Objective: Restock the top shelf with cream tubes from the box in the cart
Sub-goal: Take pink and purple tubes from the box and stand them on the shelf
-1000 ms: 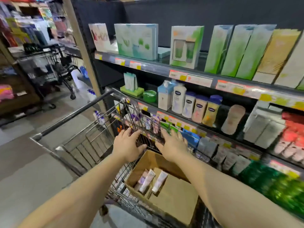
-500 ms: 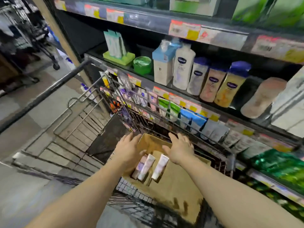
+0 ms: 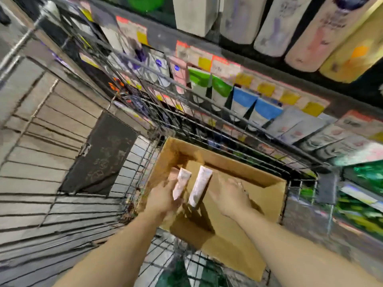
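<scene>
An open cardboard box (image 3: 267,195) sits in the wire cart (image 3: 87,129). Two pale cream tubes show inside it. My left hand (image 3: 163,198) reaches into the box and grips the lower end of the left cream tube (image 3: 182,181). The second cream tube (image 3: 200,186) lies just to its right, between my hands. My right hand (image 3: 230,196) hovers over the box beside that tube, fingers spread and holding nothing. The top shelf is out of view. The picture is blurred by motion.
The cart's far wire wall (image 3: 207,112) stands against shelves of tubes and packets (image 3: 244,100). Lotion bottles (image 3: 315,32) stand on the shelf above. A dark flap (image 3: 99,156) lies in the cart's left part, with floor to the left.
My view has tilted down toward the cart. Both hands have dropped from the cart's rim into the box, and the left hand has taken hold of a tube.
</scene>
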